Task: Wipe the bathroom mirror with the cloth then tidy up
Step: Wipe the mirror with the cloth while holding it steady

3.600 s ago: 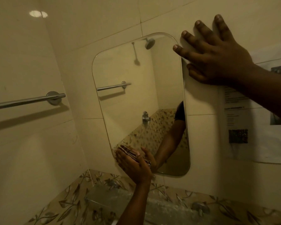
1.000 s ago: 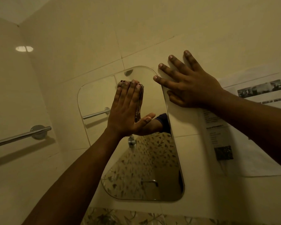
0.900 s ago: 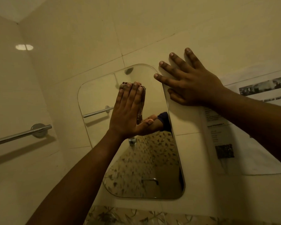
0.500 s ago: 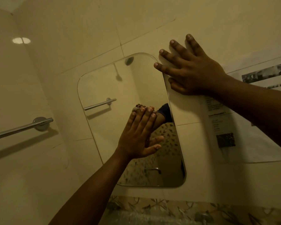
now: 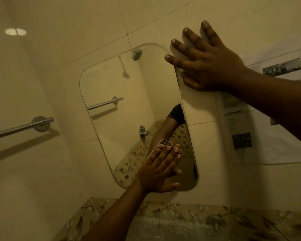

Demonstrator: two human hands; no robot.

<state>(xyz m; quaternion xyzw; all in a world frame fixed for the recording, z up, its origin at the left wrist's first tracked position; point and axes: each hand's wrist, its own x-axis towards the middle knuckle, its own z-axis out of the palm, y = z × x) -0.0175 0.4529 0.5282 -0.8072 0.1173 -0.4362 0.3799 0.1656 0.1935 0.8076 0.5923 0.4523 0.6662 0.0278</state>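
step: wiping | cloth point(image 5: 164, 144) is pressed flat on mirror point(image 5: 129, 105) lower right by left hand point(image 5: 155, 173), fingers point(image 5: 165, 156) straight, together | right hand point(image 5: 210, 66) is laid spread on wall at mirror's top-right edge | remaining glass is judged up-left, along long axis

The mirror point(image 5: 129, 101) is free at upper left; the right hand point(image 5: 210, 66) blocks its top-right edge, the left hand point(image 5: 156, 173) its bottom.
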